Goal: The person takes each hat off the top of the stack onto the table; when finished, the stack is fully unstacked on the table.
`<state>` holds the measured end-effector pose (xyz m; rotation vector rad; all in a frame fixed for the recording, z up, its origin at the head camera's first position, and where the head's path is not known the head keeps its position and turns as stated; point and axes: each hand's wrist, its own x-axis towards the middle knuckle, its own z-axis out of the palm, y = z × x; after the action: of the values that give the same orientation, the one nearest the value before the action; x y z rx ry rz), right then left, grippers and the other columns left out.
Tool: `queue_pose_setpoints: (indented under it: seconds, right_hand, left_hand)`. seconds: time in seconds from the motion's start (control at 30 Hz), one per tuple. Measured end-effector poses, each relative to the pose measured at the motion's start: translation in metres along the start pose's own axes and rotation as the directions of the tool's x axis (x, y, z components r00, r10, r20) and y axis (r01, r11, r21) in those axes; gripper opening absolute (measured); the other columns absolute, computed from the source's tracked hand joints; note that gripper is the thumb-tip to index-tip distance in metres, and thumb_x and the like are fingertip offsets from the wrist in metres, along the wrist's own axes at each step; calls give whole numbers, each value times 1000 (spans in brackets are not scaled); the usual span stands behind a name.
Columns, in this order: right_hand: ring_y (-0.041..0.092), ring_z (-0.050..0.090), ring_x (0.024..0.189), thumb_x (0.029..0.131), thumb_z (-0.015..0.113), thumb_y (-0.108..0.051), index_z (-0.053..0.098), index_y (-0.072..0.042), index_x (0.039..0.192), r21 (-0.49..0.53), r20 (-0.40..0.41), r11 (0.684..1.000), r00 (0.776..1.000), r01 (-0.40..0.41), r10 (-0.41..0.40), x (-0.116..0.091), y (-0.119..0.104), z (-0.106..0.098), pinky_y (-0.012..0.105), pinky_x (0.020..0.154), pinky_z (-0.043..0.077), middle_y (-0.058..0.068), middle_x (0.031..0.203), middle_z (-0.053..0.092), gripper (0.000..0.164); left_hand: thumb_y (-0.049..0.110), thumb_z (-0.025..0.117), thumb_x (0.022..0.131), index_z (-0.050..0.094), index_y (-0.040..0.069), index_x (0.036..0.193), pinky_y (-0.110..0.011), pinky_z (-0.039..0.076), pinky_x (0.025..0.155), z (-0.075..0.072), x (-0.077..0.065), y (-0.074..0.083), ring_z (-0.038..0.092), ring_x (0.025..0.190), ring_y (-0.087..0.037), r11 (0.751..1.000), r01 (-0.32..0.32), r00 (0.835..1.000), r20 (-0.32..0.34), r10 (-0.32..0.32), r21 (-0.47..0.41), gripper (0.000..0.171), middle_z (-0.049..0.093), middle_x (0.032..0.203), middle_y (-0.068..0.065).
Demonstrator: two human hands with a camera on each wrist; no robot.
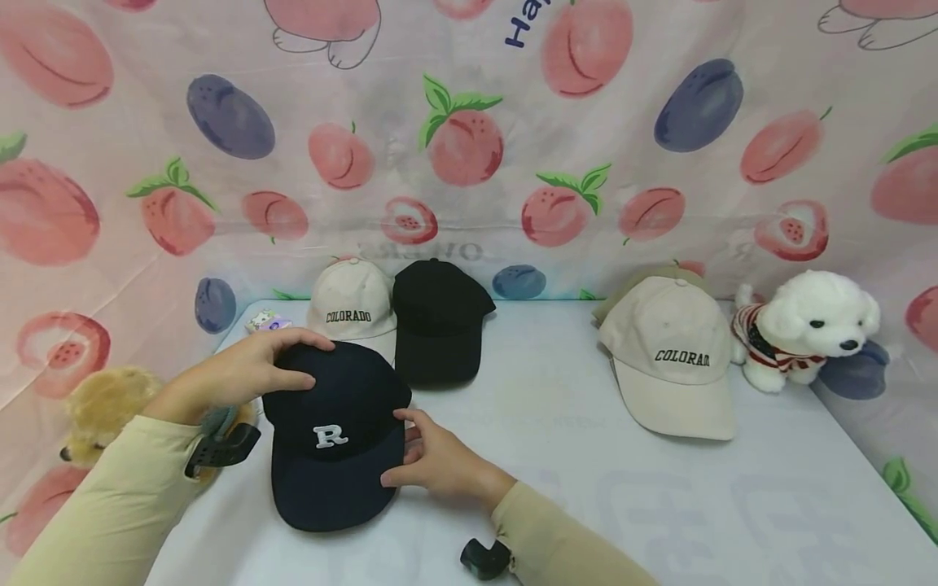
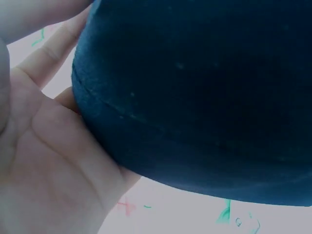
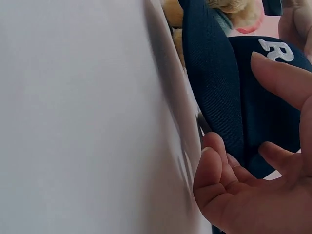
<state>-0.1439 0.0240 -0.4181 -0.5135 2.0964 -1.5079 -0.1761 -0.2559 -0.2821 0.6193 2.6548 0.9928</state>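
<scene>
A navy baseball cap (image 1: 333,480) with a white letter R on its front sits at the left of the table, brim toward me. My left hand (image 1: 256,370) holds its crown from the upper left, thumb and fingers spread around the rounded side; in the left wrist view the palm (image 2: 53,156) lies beside the dark fabric. At the cap's right side, my right hand (image 1: 440,464) grips the brim's edge. The right wrist view shows its curled fingers (image 3: 214,168) at the brim's underside and the thumb (image 3: 282,83) over the top.
Behind stand a cream COLORADO cap (image 1: 352,293) and a black cap (image 1: 440,325). On the right, another cream cap (image 1: 670,350) overlaps an olive one (image 1: 623,289), beside a white plush dog (image 1: 813,317). A tan plush toy (image 1: 110,407) is behind my left forearm. A fruit-print cloth (image 1: 469,212) hangs behind the white table (image 1: 557,423).
</scene>
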Motion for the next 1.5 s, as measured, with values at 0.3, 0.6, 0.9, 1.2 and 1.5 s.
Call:
queue_pose_setpoints:
  seconds: [0.3,0.6,0.9,1.2,1.5]
  right_hand:
    - [10,57,91,79,86,-22,40,-13,151,-125,14,992,1000,-8,10,9,-3,9,27,80,48,0,113,57,86]
    - [9,62,93,78,86,-17,41,-7,149,-133,31,991,999,20,-16,18,-5,18,23,83,48,8,128,59,85]
    - [12,65,103,78,86,-16,46,-5,146,-115,16,993,1000,24,-22,20,-8,26,23,85,49,12,136,54,80]
    - [15,63,112,79,86,-17,47,-9,146,-118,47,993,999,10,-5,22,-13,33,25,91,49,8,140,53,78]
    - [11,62,112,80,86,-18,47,-9,147,-115,46,993,999,14,-8,26,-13,40,23,91,47,7,135,58,78]
  left_hand:
    - [14,74,90,61,6,130,-29,50,83,0,-2,-11,59,103,-22,999,42,999,4,-42,10,43,63,116,-9]
    - [10,74,89,59,2,130,-29,52,78,-3,-2,-20,60,98,-21,998,68,998,-2,-68,-5,44,63,114,-11]
    - [10,73,90,61,2,129,-33,52,79,-8,-3,-31,59,98,-24,997,76,997,-27,-76,20,42,61,118,-15]
    - [12,72,90,61,1,130,-36,52,80,-12,-1,-37,59,100,-28,993,114,993,-26,-113,21,43,60,117,-17]
    - [15,73,90,61,0,130,-40,50,84,-14,0,-43,57,106,-34,988,148,988,-55,-146,34,44,57,123,-23]
